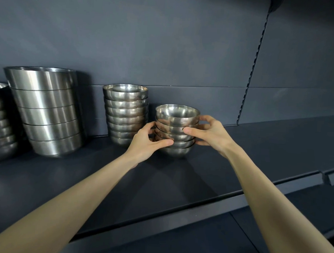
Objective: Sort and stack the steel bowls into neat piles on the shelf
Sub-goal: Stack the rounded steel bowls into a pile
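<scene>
A short stack of several small steel bowls (pixel 177 118) stands on the dark shelf (pixel 160 183), right of centre. My left hand (pixel 145 142) grips the stack's lower left side, thumb on the front. My right hand (pixel 209 134) grips its right side, thumb on the front of the upper bowls and fingers curled round the far side. Just behind and to the left stands a taller stack of the same small bowls (pixel 125 113).
A tall stack of large steel bowls (pixel 47 110) stands at the left, and another stack of bowls (pixel 1 120) is cut off at the left edge. The shelf's back panel and a slotted upright (pixel 253 68) lie behind. A lower shelf (pixel 196 241) shows below.
</scene>
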`<action>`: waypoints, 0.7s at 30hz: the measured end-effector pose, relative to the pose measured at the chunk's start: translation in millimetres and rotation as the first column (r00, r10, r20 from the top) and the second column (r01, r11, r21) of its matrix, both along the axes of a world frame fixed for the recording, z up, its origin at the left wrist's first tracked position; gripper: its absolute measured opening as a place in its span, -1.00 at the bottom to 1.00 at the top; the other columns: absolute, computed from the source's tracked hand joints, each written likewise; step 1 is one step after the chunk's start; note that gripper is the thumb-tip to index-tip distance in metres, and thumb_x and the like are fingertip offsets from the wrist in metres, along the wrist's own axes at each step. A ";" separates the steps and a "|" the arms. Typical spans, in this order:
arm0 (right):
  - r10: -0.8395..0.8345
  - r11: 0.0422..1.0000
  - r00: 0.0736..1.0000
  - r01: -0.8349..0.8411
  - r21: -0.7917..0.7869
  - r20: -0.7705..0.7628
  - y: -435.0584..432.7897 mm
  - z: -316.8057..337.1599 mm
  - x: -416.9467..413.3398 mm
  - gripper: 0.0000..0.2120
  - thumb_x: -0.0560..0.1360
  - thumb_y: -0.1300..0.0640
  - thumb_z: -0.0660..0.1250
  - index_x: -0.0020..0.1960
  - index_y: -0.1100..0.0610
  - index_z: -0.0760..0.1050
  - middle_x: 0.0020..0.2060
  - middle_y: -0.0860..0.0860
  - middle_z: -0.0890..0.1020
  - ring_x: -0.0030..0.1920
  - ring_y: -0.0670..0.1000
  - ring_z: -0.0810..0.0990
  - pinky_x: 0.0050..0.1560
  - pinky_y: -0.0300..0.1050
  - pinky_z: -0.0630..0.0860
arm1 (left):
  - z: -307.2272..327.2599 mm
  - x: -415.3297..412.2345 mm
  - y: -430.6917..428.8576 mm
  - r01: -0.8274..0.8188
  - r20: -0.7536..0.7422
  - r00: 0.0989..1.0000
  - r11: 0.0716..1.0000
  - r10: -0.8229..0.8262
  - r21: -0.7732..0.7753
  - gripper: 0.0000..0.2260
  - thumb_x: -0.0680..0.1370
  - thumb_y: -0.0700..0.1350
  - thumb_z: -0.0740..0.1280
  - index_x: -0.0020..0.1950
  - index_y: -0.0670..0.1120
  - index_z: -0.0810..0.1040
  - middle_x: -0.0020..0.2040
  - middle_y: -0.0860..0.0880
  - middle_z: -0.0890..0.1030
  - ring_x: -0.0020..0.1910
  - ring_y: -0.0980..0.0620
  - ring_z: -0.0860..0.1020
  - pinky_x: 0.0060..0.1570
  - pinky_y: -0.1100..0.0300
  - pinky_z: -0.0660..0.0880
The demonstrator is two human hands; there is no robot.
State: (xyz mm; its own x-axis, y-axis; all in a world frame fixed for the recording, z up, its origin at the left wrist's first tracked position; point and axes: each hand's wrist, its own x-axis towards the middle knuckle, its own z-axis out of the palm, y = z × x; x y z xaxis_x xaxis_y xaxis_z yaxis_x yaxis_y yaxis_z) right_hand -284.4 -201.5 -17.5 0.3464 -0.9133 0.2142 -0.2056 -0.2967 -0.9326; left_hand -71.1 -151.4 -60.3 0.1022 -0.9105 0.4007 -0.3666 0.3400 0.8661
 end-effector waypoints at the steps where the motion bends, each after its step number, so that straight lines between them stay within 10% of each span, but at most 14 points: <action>1: 0.000 1.000 1.000 0.000 -0.001 -0.003 0.9 -0.1 1.7 -0.43 0.29 -0.03 0.57 0.20 -0.03 0.38 -0.04 -0.02 0.69 0.01 -0.05 0.67 -0.01 -0.11 0.63 | 0.0 2.0 1.1 0.001 0.005 1.000 1.000 -0.001 -0.001 -0.62 0.32 -0.01 0.57 0.04 0.19 0.50 -0.12 0.27 0.65 -0.06 0.25 0.59 -0.10 0.50 0.44; 21: -0.015 1.000 0.999 0.016 0.026 -0.053 5.3 4.2 3.4 -0.42 0.33 -0.03 0.55 0.22 -0.06 0.33 -0.02 -0.09 0.66 0.02 -0.11 0.64 -0.05 -0.19 0.59 | -0.9 6.0 2.6 -0.005 0.041 0.999 0.998 0.003 0.069 -0.45 0.35 0.04 0.55 0.28 0.07 0.44 0.06 0.09 0.63 0.10 0.06 0.59 0.19 0.14 0.49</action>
